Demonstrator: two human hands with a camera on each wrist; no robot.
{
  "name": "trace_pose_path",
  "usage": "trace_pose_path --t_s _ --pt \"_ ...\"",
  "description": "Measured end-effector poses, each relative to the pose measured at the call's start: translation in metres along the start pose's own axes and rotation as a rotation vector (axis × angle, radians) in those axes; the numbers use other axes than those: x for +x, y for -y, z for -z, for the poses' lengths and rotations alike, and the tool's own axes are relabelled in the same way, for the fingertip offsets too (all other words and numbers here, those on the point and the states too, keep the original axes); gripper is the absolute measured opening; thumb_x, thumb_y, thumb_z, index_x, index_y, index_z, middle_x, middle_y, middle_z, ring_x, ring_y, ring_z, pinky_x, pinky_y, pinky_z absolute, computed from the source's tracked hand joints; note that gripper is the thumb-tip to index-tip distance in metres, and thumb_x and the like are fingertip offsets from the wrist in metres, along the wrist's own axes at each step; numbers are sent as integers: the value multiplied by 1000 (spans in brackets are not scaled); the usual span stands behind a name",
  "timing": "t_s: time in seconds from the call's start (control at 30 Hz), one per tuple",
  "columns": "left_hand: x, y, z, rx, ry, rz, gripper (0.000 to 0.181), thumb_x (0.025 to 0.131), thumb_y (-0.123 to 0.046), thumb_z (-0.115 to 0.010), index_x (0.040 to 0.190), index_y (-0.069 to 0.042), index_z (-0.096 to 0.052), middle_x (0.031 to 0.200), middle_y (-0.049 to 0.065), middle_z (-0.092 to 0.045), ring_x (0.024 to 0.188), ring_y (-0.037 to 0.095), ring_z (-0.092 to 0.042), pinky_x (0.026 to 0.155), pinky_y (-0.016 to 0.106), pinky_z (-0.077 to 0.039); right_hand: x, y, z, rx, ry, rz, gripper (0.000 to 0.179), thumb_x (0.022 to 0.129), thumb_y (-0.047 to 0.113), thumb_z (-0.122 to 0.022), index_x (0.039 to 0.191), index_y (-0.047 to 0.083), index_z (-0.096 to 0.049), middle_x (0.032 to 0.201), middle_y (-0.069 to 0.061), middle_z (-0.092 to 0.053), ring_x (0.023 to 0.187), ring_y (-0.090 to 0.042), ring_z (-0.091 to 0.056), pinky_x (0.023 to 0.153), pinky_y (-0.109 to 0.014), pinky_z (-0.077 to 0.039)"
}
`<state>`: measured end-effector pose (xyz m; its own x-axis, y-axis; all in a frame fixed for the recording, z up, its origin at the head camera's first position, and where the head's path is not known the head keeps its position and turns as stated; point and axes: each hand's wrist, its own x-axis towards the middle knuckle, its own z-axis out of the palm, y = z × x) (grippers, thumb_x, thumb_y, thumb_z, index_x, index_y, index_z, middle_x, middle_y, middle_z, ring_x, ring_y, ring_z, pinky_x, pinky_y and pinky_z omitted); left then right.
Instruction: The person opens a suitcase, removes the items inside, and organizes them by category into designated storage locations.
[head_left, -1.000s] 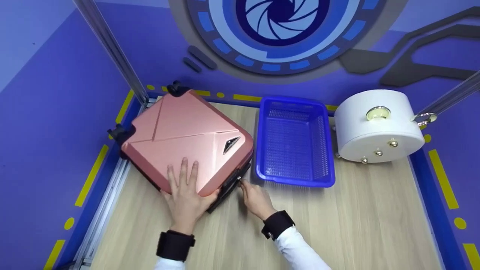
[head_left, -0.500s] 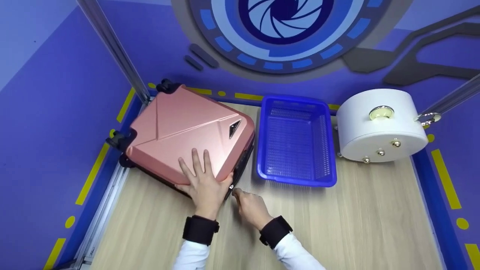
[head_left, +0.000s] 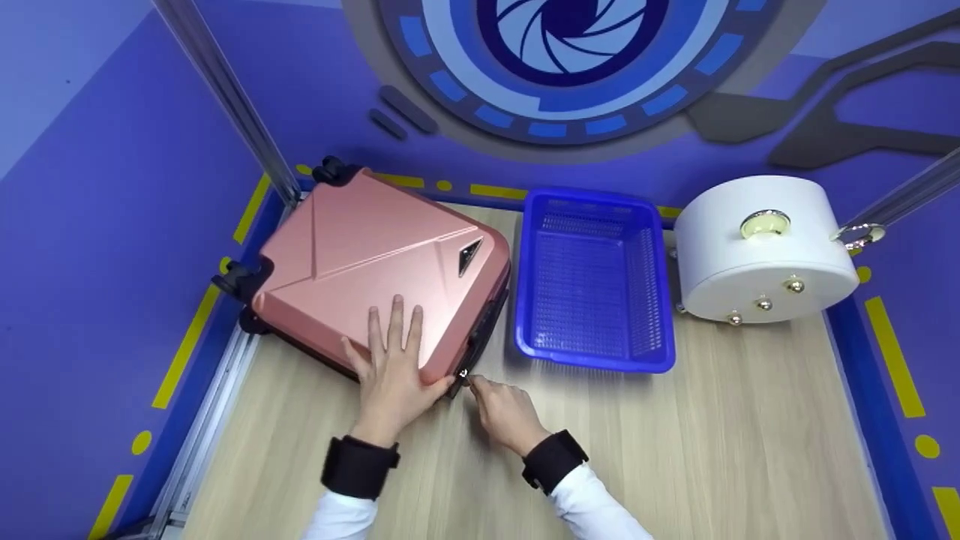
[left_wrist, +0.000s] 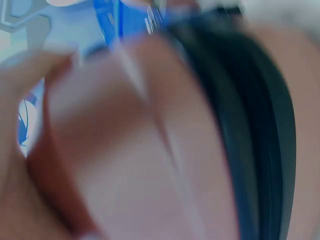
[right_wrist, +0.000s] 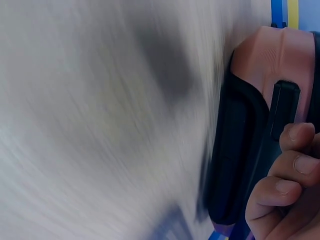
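Note:
A pink hard-shell suitcase lies flat on the wooden table, its wheels toward the back left. My left hand rests on its near corner with straight, spread fingers, the thumb at the rim. At that corner my right hand pinches a small silver zipper pull on the suitcase's dark seam. In the right wrist view, curled fingers sit beside the black side handle; the pull itself is hidden there. The left wrist view is blurred and shows the suitcase's shell and black seam band.
A blue plastic basket stands just right of the suitcase. Farther right is a white drum-shaped case with gold studs and a ring handle. Blue-purple walls close off the back and sides.
The suitcase has turned slightly. My right hand has moved left and nearer with the zipper pull. My left hand shifted right, then back left, staying on the shell.

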<state>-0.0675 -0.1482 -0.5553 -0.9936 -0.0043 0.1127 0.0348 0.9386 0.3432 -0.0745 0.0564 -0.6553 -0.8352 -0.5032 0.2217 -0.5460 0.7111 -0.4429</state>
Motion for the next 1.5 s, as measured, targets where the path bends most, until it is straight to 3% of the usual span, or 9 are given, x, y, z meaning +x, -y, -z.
trace_pose_path --t_s 0.13,0.27,0.43,0.63,0.77,0.97,1.27,1.5 --pt "4 27 15 43 100 -153 126 66 -67 -87 166 -21 -26 175 8 -7 159 41 -1 117 74 6 1 -2 1 8 -7 25 9 106 15 -57 106 10 -65 89 -6 -78 70 -29 -74 54 -45 -57" --pt "9 52 24 95 99 -279 130 58 -74 -87 165 -25 -32 174 2 -15 160 33 -10 123 65 -2 2 -3 1 16 -4 43 11 106 16 -56 107 11 -66 88 -6 -78 69 -29 -73 54 -45 -57" --pt "11 68 18 98 27 -358 127 59 -81 -80 164 -25 -34 173 -2 -22 159 32 -14 124 61 -5 0 -5 0 48 19 35 11 106 14 -56 110 10 -66 89 -7 -78 71 -29 -74 57 -45 -58" --pt "14 69 0 77 -149 -421 124 56 -85 -77 159 -23 -45 167 1 -36 154 36 -29 122 65 -15 -1 -6 -1 105 8 -11 11 106 13 -56 109 9 -66 92 -8 -78 71 -30 -74 59 -46 -59" --pt "18 62 -11 62 -247 -412 122 55 -86 -76 155 -22 -50 164 4 -42 149 39 -37 118 67 -21 1 -10 0 97 -30 -42 8 105 13 -58 107 10 -66 86 -9 -77 69 -32 -73 58 -47 -58" --pt "27 40 -22 104 -309 -318 123 55 -88 -76 155 -22 -49 164 5 -42 141 41 -44 117 68 -24 6 -18 6 62 -46 -62 8 104 12 -58 98 10 -62 77 -9 -72 64 -33 -70 51 -47 -55" --pt "40 9 -35 167 -348 -199 123 58 -88 -74 157 -21 -47 164 7 -41 137 43 -47 114 70 -27 11 -25 13 62 -61 -89 7 104 9 -58 105 7 -65 80 -11 -73 63 -31 -70 53 -42 -56" --pt "44 -2 -39 195 -312 -134 123 59 -89 -72 159 -25 -44 167 5 -36 138 43 -45 116 69 -24 4 -18 10 -8 -95 -68 9 105 12 -57 103 6 -64 69 -11 -68 56 -32 -66 48 -46 -52"
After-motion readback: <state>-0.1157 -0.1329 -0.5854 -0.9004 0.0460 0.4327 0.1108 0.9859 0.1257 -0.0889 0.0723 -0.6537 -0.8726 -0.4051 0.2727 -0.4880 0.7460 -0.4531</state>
